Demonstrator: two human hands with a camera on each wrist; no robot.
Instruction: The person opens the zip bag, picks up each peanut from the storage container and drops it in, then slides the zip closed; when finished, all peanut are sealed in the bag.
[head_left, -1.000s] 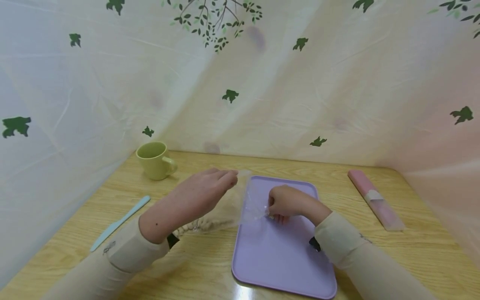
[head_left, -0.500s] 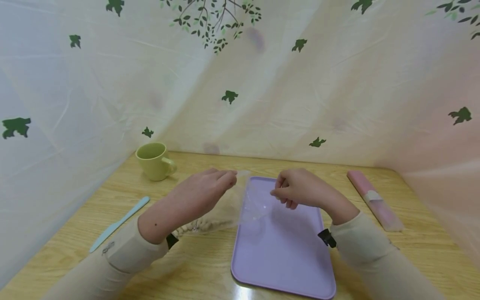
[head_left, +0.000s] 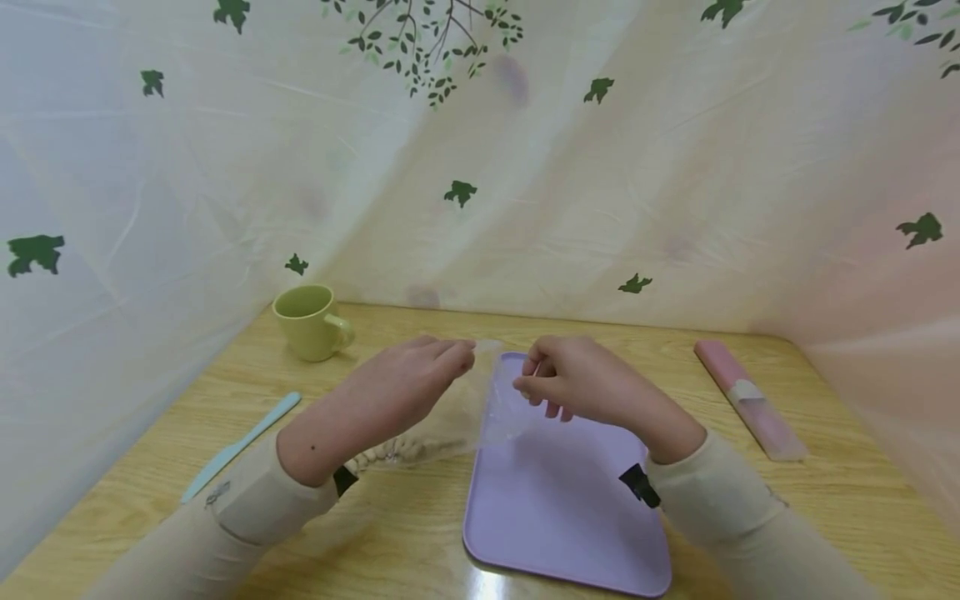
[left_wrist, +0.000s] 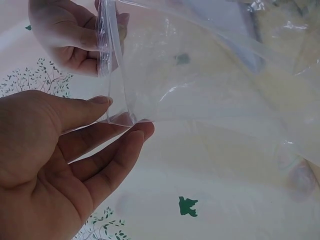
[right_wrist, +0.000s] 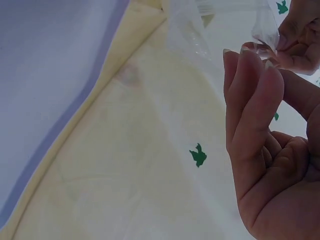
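A clear plastic zip bag spans the space between my hands, its lower part holding beige lumpy pieces near the table. My left hand pinches one corner of its top between thumb and fingers, seen closely in the left wrist view. At the zip strip, my right hand has its thumb on one side and fingertips showing behind the plastic, in a pinch. The right wrist view shows its raised fingers hiding the contact. Below is a lilac tray, partly overlapped by the bag.
A green mug stands at the back left, with a pale blue knife-shaped spreader nearer. On the right lies a long pink pouch or wrapped packet. A pale curtain with printed leaves hangs behind the wooden table.
My right hand lifts from low at the bag's near end up and right, then shifts left toward its top edge. My left hand stays in place, holding the corner.
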